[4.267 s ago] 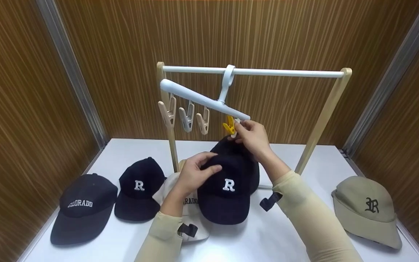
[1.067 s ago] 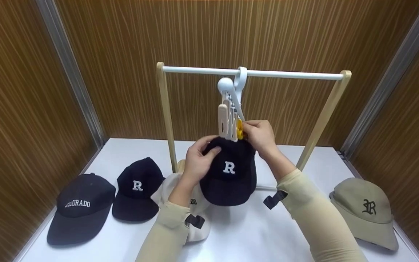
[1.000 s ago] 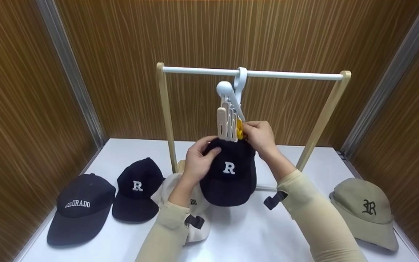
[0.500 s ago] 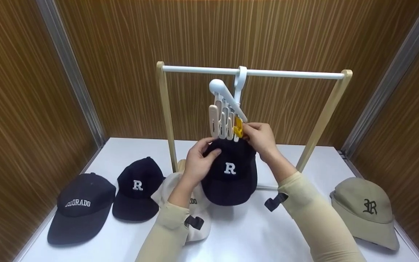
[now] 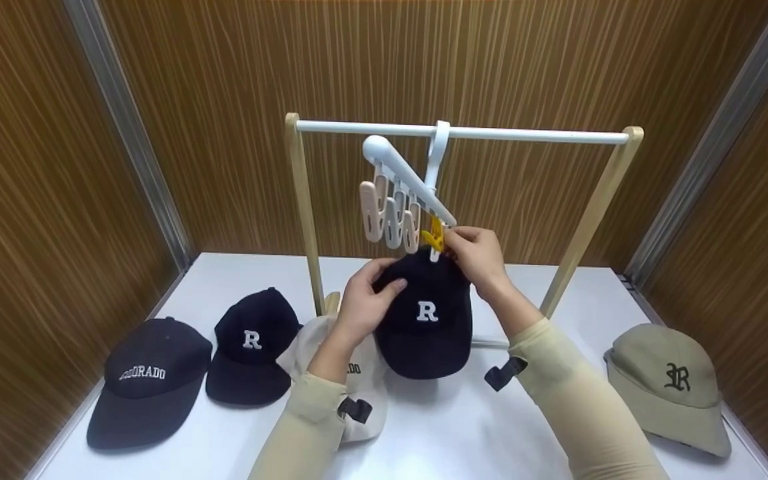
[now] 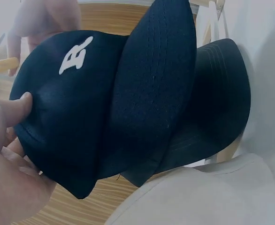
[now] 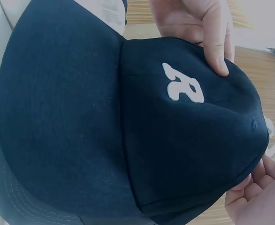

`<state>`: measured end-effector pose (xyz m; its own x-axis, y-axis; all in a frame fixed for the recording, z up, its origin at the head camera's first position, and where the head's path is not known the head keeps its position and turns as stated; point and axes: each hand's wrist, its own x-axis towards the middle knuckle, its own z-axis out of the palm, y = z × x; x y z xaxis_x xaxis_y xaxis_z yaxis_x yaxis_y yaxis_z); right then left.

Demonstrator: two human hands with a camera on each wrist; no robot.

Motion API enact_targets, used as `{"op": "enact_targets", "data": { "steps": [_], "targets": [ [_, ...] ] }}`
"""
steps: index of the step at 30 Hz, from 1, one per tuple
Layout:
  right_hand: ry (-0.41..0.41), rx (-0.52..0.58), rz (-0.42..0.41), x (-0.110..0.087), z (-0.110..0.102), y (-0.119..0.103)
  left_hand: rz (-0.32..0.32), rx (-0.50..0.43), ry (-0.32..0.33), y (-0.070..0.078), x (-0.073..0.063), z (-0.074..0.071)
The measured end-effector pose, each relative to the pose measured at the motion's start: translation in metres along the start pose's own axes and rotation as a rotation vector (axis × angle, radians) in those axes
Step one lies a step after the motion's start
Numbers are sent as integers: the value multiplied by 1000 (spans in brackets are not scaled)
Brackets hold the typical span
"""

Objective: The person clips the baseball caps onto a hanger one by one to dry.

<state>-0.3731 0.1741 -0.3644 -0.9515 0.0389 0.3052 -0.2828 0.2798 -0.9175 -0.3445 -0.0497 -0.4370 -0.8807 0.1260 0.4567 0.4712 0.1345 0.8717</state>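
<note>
In the head view my left hand [image 5: 365, 300] grips the side of a dark baseball cap [image 5: 424, 340] with a white R, its thumb on the front of the crown. My right hand [image 5: 481, 260] pinches a white clip [image 5: 435, 255] at the top of the cap, beside a yellow clip [image 5: 435, 235]. Both clips hang from the low end of a tilted white clip hanger [image 5: 405, 175]. Several beige and grey clips [image 5: 392, 223] dangle from its raised end. The left wrist view shows a second dark cap [image 6: 217, 98] behind the held one. Fingers of my right hand are partly hidden.
The hanger hooks over a white rail [image 5: 531, 136] of a wooden-legged rack [image 5: 591, 220]. On the white table [image 5: 491, 427] lie a COLORADO cap [image 5: 147, 387], another navy R cap [image 5: 254, 353], a cream cap [image 5: 367, 400] and an olive cap [image 5: 671, 387]. Wood-grain panels enclose the table.
Over the last second the hanger's raised end has swung left, spreading the clips into view. The held cap has shifted slightly right. Earlier the cap hung lower, with the hanger turned more sideways.
</note>
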Motion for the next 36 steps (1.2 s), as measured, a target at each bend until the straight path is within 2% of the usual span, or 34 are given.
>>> {"op": "enact_targets", "data": {
  "steps": [8, 15, 23, 30, 36],
  "targets": [
    [11, 5, -10, -3, 1, 6, 12, 79, -5, -6, -4, -1],
    [5, 50, -44, -3, 3, 13, -16, 165, -24, -9, -8, -4],
    [3, 18, -89, -11, 1, 26, -55, 261, -71, -12, -14, -8],
    [11, 13, -190, -22, 1, 40, -34, 307, -89, -18, -19, -11],
    [29, -74, -292, -33, 1, 54, -20, 334, -90, -22, -22, -13]
  ]
}}
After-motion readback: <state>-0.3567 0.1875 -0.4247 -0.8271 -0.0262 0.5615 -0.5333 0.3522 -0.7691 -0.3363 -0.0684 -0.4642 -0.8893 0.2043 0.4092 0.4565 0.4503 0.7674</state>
